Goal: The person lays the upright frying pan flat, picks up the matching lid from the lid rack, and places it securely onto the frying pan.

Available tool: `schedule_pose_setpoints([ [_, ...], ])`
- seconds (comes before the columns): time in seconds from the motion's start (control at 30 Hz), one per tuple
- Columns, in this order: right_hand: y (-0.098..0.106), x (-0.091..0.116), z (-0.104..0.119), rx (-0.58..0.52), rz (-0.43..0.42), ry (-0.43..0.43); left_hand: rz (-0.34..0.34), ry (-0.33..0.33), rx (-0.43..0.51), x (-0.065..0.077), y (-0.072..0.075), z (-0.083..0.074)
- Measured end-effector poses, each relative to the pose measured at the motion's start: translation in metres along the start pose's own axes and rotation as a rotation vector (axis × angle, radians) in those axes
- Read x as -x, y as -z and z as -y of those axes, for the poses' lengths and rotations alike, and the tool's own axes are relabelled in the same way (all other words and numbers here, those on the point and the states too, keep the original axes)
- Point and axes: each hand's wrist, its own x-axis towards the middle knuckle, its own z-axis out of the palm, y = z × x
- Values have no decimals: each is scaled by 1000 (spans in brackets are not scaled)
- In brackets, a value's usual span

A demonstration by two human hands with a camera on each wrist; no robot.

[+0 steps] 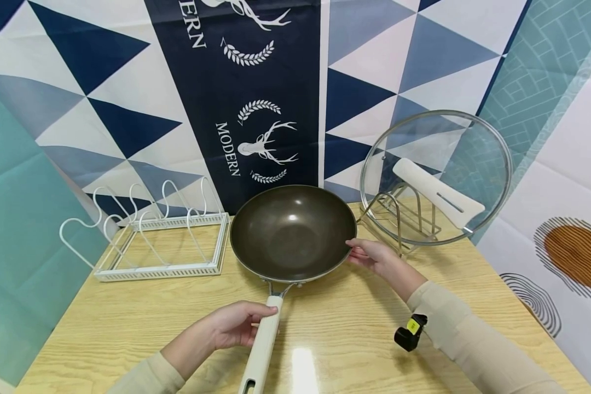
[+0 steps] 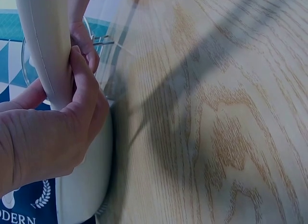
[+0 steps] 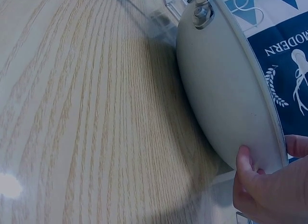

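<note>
A wok (image 1: 293,235) with a dark inside and a cream outer wall is at the middle of the table in the head view. Its cream handle (image 1: 263,345) points toward me, gripped near the pan by my left hand (image 1: 236,326). My right hand (image 1: 369,256) pinches the wok's right rim, thumb over the edge and fingers underneath. In the right wrist view, that hand (image 3: 269,180) holds the side of the pale outer wall (image 3: 226,89). The left wrist view has the fingers of my left hand (image 2: 62,123) curled round the handle (image 2: 45,46).
On the left stands a white wire rack (image 1: 160,271) with several loops. To the right, a glass lid (image 1: 453,148) with a cream grip leans in a metal wire stand (image 1: 399,219). A patterned cloth (image 1: 271,65) hangs behind the wooden table (image 1: 349,339).
</note>
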Motion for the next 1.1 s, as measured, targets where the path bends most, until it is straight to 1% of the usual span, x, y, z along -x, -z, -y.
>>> schedule_pose_setpoints([
  [0.23,-1,-1,1,4,5,-2,1,2,-3,1,1,0],
  [0.6,0,-4,1,15,-10,-6,-4,-5,-19,4,3,0],
  [0.87,1,-3,0,13,-16,-13,-6,-7,-29,5,3,0],
  [0.97,0,-3,1,11,-20,-10,-13,-14,-52,6,4,-1],
  [1.1,0,-3,2,4,-23,-12,-19,-29,-105,8,7,-3],
])
